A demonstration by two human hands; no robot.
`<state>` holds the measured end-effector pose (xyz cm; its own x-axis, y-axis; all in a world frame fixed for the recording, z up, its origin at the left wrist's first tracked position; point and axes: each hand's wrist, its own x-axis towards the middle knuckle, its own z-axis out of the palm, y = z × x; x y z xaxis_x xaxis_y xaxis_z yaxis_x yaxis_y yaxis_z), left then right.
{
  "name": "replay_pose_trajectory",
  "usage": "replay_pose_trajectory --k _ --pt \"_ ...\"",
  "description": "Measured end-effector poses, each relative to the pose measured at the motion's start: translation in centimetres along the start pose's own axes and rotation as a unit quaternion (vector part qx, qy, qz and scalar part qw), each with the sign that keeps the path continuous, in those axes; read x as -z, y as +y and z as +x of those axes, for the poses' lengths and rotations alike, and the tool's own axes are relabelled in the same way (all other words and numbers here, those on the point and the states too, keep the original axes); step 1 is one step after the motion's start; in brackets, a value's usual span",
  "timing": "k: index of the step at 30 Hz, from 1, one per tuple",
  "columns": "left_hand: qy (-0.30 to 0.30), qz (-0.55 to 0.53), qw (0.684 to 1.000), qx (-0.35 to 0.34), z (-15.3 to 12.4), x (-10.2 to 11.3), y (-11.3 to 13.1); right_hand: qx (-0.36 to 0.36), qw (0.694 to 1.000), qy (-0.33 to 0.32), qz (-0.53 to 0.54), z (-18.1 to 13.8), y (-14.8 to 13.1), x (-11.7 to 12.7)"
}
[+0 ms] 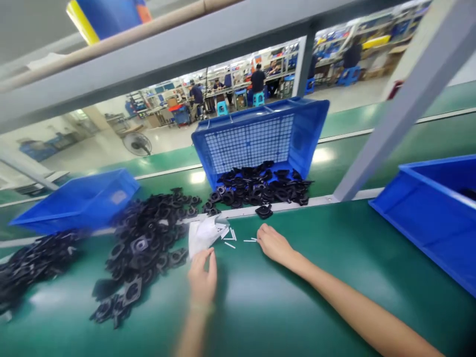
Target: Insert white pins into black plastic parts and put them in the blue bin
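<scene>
My right hand (274, 243) is closed at the fingertips on a thin white stick (250, 241), low over the green bench. A second stick may lie against it. To its left, several more white sticks (229, 245) lie loose at the mouth of a crumpled white plastic bag (203, 235). My left hand (203, 272) is just below that bag, thumb and forefinger brought together in a pinch. What sits between those fingertips is too small to make out. A single black plastic part (264, 211) rests above my right hand.
A tipped blue crate (312, 134) spills black parts (256, 188) at the back. Larger heaps of black parts (148, 233) spread leftward, beside another blue crate (82, 198). A blue bin (427, 213) stands right, near a slanted grey post (401, 99). People sit working far behind.
</scene>
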<state>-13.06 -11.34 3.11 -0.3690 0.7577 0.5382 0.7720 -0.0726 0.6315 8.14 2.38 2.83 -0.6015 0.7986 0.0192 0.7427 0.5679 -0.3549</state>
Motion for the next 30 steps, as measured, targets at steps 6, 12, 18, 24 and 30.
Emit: replay_pose_trajectory --k 6,12,18,24,30 --pt "0.106 0.231 0.965 0.064 2.0 3.3 -5.4 -0.029 0.999 -0.021 -0.034 0.7 1.1 0.5" --pt "0.033 0.288 0.939 0.187 1.8 4.0 -9.0 0.075 0.985 -0.127 0.087 -1.4 -0.9 2.4" --pt "0.055 0.223 0.949 0.216 2.0 4.5 -8.8 0.162 0.928 -0.182 0.281 -2.7 -2.9 -0.2" --pt "0.12 0.004 0.958 0.261 2.4 5.0 -5.6 0.091 0.925 -0.065 0.363 -0.9 -1.1 -2.2" --pt "-0.123 -0.536 0.731 0.404 0.0 0.1 1.0 0.092 0.872 -0.028 0.479 -2.8 -1.4 -2.3"
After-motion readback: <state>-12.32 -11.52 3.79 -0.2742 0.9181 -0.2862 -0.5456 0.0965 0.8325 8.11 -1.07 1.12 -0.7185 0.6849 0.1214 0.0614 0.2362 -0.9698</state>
